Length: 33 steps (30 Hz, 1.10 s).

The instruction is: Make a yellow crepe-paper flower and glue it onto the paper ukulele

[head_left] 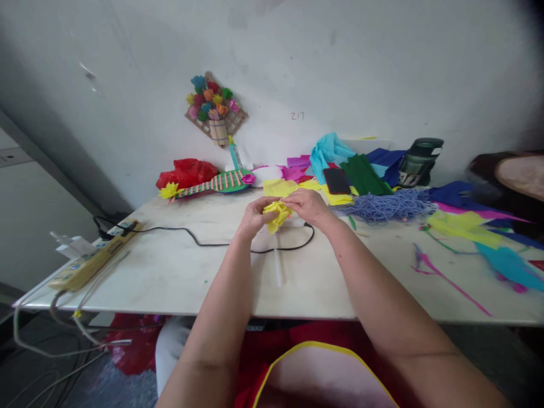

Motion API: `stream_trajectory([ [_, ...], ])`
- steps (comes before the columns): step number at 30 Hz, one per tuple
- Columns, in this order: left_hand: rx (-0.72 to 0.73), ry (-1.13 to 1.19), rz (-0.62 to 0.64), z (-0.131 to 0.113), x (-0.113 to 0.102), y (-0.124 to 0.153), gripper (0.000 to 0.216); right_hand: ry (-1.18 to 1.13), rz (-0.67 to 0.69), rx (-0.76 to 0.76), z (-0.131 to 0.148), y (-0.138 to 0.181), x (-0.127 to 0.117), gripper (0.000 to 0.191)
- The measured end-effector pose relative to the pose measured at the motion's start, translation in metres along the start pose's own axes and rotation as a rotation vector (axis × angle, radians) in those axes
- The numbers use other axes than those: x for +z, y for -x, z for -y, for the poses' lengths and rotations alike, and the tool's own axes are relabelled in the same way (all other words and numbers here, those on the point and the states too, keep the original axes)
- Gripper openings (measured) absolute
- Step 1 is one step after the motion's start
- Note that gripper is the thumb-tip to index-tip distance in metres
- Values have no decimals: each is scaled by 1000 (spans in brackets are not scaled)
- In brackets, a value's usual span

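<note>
My left hand (254,219) and my right hand (309,206) meet above the middle of the white table (178,272). Both pinch a crumpled yellow paper flower (277,216), with fingers closed on it from either side. A thin white stick (278,266) hangs down from the flower toward the table. A black cable (221,243) loops on the table just under my hands.
Sheets of coloured paper (335,156), a phone (336,180), blue string (382,205) and a dark container (419,161) lie at the back right. A power strip (96,255) sits at the left edge. Paper-flower crafts (215,105) lean on the wall.
</note>
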<state>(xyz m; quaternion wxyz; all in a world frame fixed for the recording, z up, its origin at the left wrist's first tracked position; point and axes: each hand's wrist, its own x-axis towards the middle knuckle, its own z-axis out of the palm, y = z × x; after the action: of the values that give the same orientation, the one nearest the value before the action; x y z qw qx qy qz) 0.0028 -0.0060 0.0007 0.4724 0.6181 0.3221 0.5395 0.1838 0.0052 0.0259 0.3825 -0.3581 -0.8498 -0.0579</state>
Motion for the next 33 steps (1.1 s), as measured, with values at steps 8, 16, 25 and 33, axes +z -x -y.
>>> stream_trajectory([
  [8,16,-4,-11,2,-2,-1,44,-52,-47,53,2,1,-1,16],
  [16,2,9,-19,1,-2,-1,43,-109,-55,63,2,2,-5,16],
  [25,28,9,-1,0,-1,1,46,-140,-100,41,0,2,0,18],
  [33,27,5,4,1,-3,0,45,-153,-77,30,2,1,-3,18],
])
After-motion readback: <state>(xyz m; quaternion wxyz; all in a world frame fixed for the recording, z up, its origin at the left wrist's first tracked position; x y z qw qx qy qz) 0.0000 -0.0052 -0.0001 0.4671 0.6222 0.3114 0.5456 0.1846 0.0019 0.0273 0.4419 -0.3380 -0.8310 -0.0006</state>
